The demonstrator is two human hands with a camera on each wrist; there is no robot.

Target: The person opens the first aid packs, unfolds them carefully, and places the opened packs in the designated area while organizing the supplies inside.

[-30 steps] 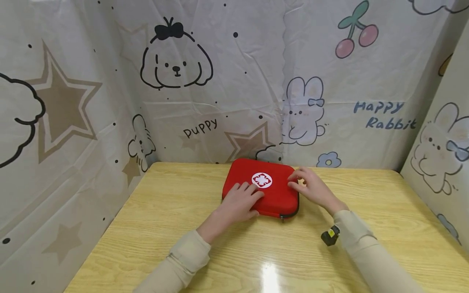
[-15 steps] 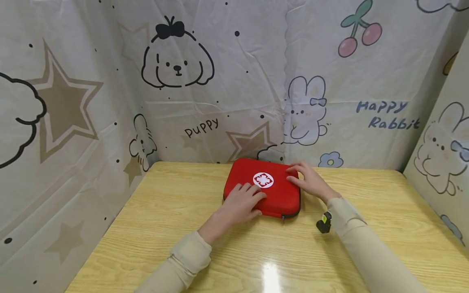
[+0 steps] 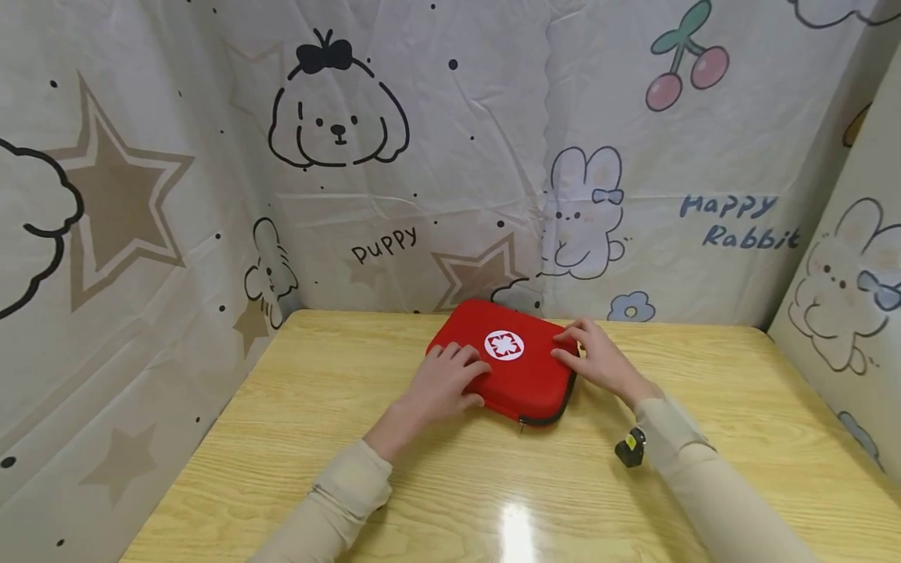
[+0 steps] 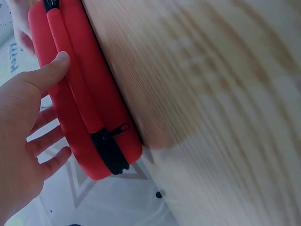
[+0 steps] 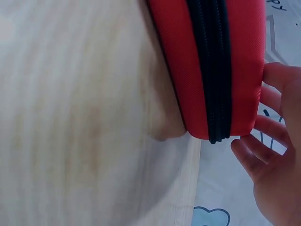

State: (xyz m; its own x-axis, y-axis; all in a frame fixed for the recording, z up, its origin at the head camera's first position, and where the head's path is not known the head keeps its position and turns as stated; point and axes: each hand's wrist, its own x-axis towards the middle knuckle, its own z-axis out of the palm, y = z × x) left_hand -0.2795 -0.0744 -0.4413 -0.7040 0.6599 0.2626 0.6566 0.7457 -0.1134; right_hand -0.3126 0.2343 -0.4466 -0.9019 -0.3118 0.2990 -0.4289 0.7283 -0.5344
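Observation:
A red zip-up first aid case (image 3: 531, 379), with a white round emblem on its lid, lies flat near the back of the table, set at a slant. My left hand (image 3: 445, 381) rests on its front-left part: the fingers lie over the lid and the thumb (image 4: 52, 70) touches the front side. At the right end, my right hand (image 3: 598, 356) has its thumb and fingertips at the lid's edge and back corner. A black zip (image 5: 214, 70) runs along that side. The zip pull (image 4: 123, 127) hangs at the front corner.
A wood-grain table (image 3: 436, 493) bears the case. Behind it hangs a white cloth (image 3: 479, 180) printed with cartoons, continuing down both sides. A small black device (image 3: 630, 448) sits by the right sleeve (image 3: 679, 438).
The case has turned clockwise, its front zip corner swinging left. My left hand has shifted slightly left with it, while my right hand stays at the right edge.

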